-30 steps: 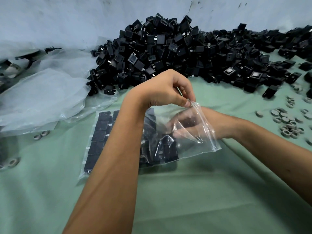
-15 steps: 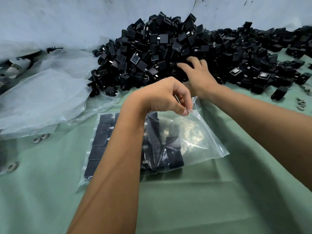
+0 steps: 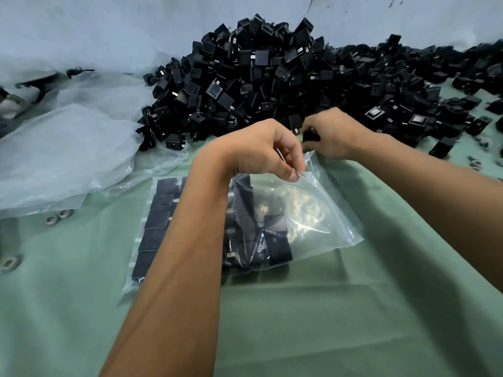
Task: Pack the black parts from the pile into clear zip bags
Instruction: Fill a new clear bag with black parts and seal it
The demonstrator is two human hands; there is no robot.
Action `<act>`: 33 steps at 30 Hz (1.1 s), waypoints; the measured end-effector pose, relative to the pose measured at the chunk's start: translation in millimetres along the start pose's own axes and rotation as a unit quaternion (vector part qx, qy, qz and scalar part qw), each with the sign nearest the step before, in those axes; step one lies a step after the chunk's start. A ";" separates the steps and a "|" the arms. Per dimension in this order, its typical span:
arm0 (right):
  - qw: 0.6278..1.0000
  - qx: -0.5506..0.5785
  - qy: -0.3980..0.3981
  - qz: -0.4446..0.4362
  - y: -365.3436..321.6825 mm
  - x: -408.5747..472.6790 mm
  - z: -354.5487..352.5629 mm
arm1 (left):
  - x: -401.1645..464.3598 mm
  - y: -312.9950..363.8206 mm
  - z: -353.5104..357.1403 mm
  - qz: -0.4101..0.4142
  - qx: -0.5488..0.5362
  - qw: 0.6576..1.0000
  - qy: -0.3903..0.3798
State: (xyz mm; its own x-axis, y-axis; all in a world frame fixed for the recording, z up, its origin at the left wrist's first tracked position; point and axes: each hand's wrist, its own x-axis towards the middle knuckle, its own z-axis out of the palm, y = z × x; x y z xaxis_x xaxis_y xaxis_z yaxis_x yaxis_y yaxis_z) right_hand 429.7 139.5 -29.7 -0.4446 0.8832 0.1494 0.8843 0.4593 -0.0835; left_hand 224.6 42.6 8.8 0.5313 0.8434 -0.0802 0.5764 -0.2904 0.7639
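A big pile of black parts lies at the back of the green cloth. In front of it a clear zip bag lies partly filled with black parts in rows. My left hand pinches the bag's upper lip and holds its mouth up. My right hand is just beyond the mouth, at the pile's near edge, fingers curled round a black part.
Crumpled clear plastic sheets lie at the left. Small grey rings sit by them, with more rings at the right edge. A pale wall stands behind the pile.
My right hand left the bag, reached into the pile, and has drawn back toward the bag's mouth holding a black part. My left hand kept its pinch on the bag's lip.
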 end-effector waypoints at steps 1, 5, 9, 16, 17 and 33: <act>1.000 0.016 -0.014 -0.017 -0.4 -10.0 -1.6 | 0.0 0.7 -0.5 0.000 0.005 1.000 0.001; 0.994 0.063 -0.054 -0.067 -1.0 -44.0 -6.7 | 0.2 4.0 -0.2 0.002 0.015 1.000 0.002; 0.960 0.278 0.008 0.000 3.2 -75.0 -18.4 | -0.1 3.9 -0.1 0.010 0.016 1.000 0.003; 0.912 0.380 -0.150 -0.034 -10.7 -115.7 -36.6 | 1.0 6.9 -0.2 0.029 -0.012 0.999 0.013; 0.913 0.376 -0.155 -0.039 -18.3 -115.2 -33.2 | 1.2 8.1 -0.1 0.036 -0.016 0.999 0.013; 0.891 0.432 -0.113 -0.080 -60.3 -97.2 1.3 | 1.0 9.8 -0.7 0.060 -0.022 0.998 0.022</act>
State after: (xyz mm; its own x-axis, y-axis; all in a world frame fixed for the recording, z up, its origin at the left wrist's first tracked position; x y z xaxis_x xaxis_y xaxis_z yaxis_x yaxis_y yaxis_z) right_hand 419.4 26.1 -40.4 -0.6596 0.7508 0.0331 0.4105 0.3969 -0.8209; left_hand 230.4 41.0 16.7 0.5670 0.8227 0.0410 0.4815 -0.3714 0.7939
